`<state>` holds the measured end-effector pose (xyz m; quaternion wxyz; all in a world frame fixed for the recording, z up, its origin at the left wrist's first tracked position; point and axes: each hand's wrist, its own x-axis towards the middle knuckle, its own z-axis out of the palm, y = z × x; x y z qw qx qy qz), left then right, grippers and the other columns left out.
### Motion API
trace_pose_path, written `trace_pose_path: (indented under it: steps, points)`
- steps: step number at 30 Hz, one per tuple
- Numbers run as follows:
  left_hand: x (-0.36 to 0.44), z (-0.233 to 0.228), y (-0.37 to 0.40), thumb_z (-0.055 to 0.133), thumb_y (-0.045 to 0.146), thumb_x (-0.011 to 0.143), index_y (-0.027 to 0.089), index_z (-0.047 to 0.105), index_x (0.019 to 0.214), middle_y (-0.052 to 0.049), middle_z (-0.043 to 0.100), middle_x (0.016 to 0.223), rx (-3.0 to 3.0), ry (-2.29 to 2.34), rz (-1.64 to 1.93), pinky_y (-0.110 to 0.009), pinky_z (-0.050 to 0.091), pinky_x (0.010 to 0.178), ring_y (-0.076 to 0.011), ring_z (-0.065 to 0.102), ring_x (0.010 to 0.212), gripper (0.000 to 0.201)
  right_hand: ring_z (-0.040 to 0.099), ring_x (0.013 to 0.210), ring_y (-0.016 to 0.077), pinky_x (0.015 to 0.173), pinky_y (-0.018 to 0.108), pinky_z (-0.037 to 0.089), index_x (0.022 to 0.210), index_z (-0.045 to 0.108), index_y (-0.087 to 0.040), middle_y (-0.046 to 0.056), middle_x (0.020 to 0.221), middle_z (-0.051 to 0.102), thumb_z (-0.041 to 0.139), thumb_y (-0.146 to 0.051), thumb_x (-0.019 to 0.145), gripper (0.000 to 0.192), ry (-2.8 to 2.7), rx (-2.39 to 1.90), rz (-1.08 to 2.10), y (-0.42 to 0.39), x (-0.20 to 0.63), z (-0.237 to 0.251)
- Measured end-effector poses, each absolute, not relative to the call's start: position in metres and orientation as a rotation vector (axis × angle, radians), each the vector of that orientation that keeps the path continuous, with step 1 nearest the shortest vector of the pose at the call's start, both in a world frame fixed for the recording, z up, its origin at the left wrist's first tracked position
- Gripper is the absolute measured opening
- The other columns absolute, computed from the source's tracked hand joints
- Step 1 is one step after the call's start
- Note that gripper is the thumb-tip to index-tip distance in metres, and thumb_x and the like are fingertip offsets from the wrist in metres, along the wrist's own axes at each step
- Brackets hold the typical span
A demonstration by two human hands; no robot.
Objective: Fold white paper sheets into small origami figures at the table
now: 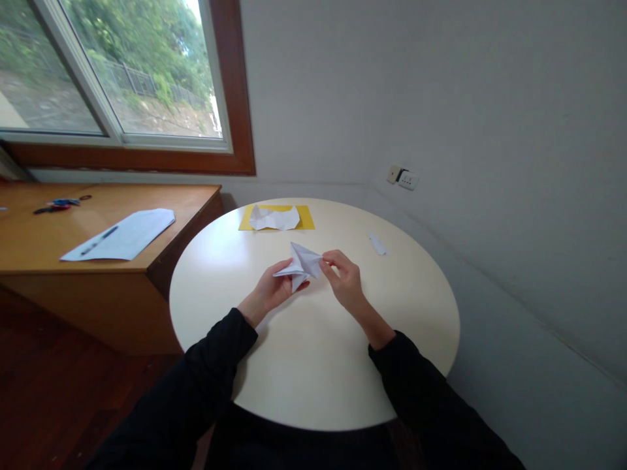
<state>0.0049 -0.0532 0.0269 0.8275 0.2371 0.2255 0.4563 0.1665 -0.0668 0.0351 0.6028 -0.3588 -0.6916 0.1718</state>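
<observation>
Pale wall (pixel 514 130) behind and to the right, and the round cream counter (pixel 313 365) sits close to it. At left, the wooden counter (pixel 112 202) brings its corner near the round rim; white paper sheets (pixel 142 228) lie there, almost at the near edge. Dark sleeves (pixel 206 365) cross the round rim, one each side, with a broad pale stretch between. Far side, a yellow sheet (pixel 307 219) near the rim, bearing crumpled white paper (pixel 275 220). And over the middle, the left hand (pixel 274 287), fingers half curled under the folded white paper (pixel 304 261), thumb on top! Right hand (pixel 347 281): fingers pinched closed on its right-hand point. A dark pen (pixel 100 240) lies on the sheets, any lettering too small to read; then a little white strip (pixel 377 244), towards the right rim.
</observation>
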Motion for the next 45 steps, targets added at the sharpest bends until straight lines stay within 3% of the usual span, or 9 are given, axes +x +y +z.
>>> trace_pose_path:
  steps: [11, 18, 25, 30, 37, 45]
  points:
    - [0.007, 0.026, -0.052, 0.049, 0.015, 0.078, 0.009, 0.058, 0.071, -0.006, 0.063, 0.066, 0.536, 0.47, 0.994, -0.028, 0.048, 0.067, -0.0135, 0.059, 0.061, 0.013, 0.055, 0.084, 0.0184, 0.075, 0.037, 0.047, 0.084, 0.06, -0.022, 0.006, 0.085, 0.06, 0.052, -0.017, 0.079, 0.011, -1.869, -0.651, 0.223, -0.079, 0.164, 0.042]
    - [0.006, 0.029, -0.054, 0.06, 0.016, 0.072, 0.014, 0.057, 0.067, -0.003, 0.062, 0.064, 0.565, 0.547, 1.02, -0.024, 0.047, 0.065, -0.0116, 0.057, 0.06, 0.006, 0.056, 0.083, 0.0192, 0.076, 0.037, 0.046, 0.083, 0.06, -0.021, 0.006, 0.083, 0.062, 0.047, -0.021, 0.081, 0.014, -1.869, -0.639, 0.257, -0.082, 0.165, 0.045]
    - [0.007, 0.029, -0.055, 0.058, 0.015, 0.073, 0.014, 0.057, 0.066, -0.001, 0.059, 0.062, 0.659, 0.549, 1.056, -0.025, 0.043, 0.064, -0.0111, 0.054, 0.057, 0.007, 0.057, 0.079, 0.0176, 0.071, 0.033, 0.045, 0.077, 0.061, -0.021, 0.004, 0.079, 0.062, 0.044, -0.028, 0.083, 0.019, -1.666, -0.866, 0.409, -0.079, 0.169, 0.044]
    - [0.006, 0.028, -0.057, 0.061, 0.017, 0.071, 0.014, 0.058, 0.067, -0.001, 0.058, 0.064, 0.729, 0.571, 1.041, -0.024, 0.04, 0.06, -0.0114, 0.052, 0.059, 0.005, 0.055, 0.093, 0.0186, 0.077, 0.033, 0.045, 0.087, 0.062, -0.022, 0.006, 0.091, 0.061, 0.048, -0.032, 0.082, 0.018, -1.771, -0.808, 0.455, -0.079, 0.174, 0.053]
    - [0.0, 0.027, -0.061, 0.064, 0.022, 0.069, 0.016, 0.056, 0.066, 0.002, 0.049, 0.06, 0.852, 0.611, 1.029, -0.021, 0.035, 0.053, -0.0087, 0.045, 0.055, 0.01, 0.046, 0.113, 0.0223, 0.097, 0.043, 0.032, 0.101, 0.061, -0.026, 0.007, 0.117, 0.053, 0.062, -0.031, 0.074, 0.028, -2.241, -0.761, 0.344, -0.088, 0.175, 0.075]
    - [-0.001, 0.028, -0.062, 0.062, 0.024, 0.071, 0.017, 0.055, 0.065, 0.002, 0.047, 0.059, 0.883, 0.612, 0.99, -0.022, 0.033, 0.052, -0.0095, 0.042, 0.054, 0.012, 0.047, 0.113, 0.0219, 0.096, 0.043, 0.033, 0.097, 0.062, -0.029, 0.005, 0.115, 0.056, 0.061, -0.028, 0.075, 0.023, -2.336, -0.808, 0.299, -0.088, 0.18, 0.078]
